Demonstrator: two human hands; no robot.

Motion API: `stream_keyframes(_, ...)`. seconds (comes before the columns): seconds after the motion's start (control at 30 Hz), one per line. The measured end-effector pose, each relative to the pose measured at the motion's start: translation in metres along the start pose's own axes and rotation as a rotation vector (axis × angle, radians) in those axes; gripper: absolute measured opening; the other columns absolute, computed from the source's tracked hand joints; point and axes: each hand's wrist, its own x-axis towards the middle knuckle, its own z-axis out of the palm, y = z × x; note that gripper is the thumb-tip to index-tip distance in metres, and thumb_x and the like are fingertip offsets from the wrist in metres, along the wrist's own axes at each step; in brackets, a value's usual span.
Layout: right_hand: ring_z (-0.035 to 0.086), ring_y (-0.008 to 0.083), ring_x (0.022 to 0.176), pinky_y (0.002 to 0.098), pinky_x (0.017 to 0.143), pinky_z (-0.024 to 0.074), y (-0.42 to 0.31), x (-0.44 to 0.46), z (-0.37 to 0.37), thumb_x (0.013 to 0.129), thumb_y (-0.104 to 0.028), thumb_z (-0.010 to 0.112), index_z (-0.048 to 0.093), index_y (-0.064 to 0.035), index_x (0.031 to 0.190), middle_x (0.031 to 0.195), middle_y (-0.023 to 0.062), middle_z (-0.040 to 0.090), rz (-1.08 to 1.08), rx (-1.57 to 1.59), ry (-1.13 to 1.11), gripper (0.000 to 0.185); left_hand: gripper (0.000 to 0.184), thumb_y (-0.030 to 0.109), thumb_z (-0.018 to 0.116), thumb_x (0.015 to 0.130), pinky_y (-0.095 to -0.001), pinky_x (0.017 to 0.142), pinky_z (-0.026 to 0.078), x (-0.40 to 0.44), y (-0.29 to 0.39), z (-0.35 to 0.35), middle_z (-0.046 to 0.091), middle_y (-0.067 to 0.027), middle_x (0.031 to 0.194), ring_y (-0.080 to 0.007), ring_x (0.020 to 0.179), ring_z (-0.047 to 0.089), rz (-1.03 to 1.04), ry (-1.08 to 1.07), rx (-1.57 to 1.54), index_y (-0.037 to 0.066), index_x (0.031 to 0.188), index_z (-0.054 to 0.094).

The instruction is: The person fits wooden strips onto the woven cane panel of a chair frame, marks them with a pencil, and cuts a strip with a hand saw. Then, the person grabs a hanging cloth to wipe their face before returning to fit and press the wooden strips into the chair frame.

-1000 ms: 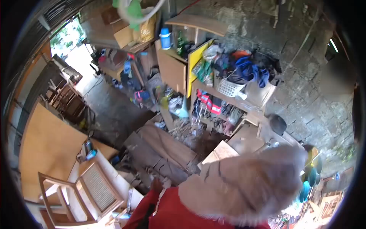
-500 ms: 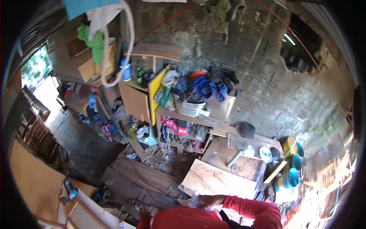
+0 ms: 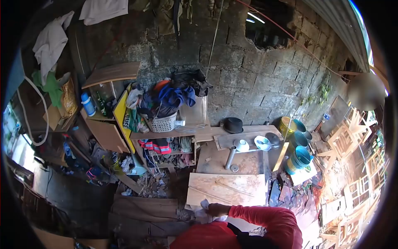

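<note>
My right hand point(image 3: 217, 210), at the end of a red sleeve, is closed on a crumpled white cloth point(image 3: 202, 211) in front of my body. A pale wooden board point(image 3: 226, 189) lies just beyond the hand, at the near side of a brown tabletop point(image 3: 250, 162). On that table stand a grey metal tube point(image 3: 230, 157) and a small round disc point(image 3: 234, 168). My left hand does not show in this view.
A basket of clothes point(image 3: 164, 123) stands on a shelf against the block wall. A black hat point(image 3: 233, 125), a white bowl point(image 3: 241, 145) and teal buckets point(image 3: 300, 157) are at the back. Wooden chair frames point(image 3: 346, 135) stand at the right; planks point(image 3: 145, 208) lie at the lower left.
The view has turned to the right, bringing the table and chair frames further in. The pale blurred cloth that covered the lower view is lower and smaller now, in my right hand.
</note>
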Motion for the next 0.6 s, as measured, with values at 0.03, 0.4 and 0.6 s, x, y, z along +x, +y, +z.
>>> stream_keyframes(0.03,0.071,0.0475,0.086,0.053,0.081,0.057,-0.015,-0.008,-0.017,0.104,-0.04,0.068,0.058,0.0022,0.116,0.087,0.0283,0.071,0.019,-0.03,-0.048,0.045,0.039,0.029,0.078,0.092,-0.0591,0.07,0.06,0.0,0.002,-0.001,0.075,-0.0175,0.116,-0.0404,0.091,0.076,0.0,-0.004,0.005,0.007,0.122,0.065)
stream_keyframes(0.4,0.067,0.0421,0.105,0.0501,0.081,0.0606,-0.057,-0.025,-0.138,0.086,-0.007,0.071,0.069,-0.0058,0.124,0.11,0.0226,0.063,-0.521,-0.389,0.348,0.038,0.038,0.029,0.075,0.093,-0.06,0.072,0.06,-0.009,-0.008,-0.001,0.075,-0.0181,0.113,-0.042,0.091,0.076,0.0,-0.015,0.03,0.007,0.121,0.064)
stream_keyframes(0.6,0.064,0.0459,0.125,0.0483,0.099,0.0534,-0.211,-0.09,-0.223,0.096,-0.006,0.067,0.044,0.0024,0.158,0.136,0.0308,0.061,-0.682,0.062,0.224,0.066,0.037,0.029,0.074,0.094,-0.0604,0.073,0.06,-0.025,-0.029,0.001,0.075,-0.0184,0.111,-0.0429,0.091,0.075,0.001,-0.019,0.033,0.006,0.121,0.064)
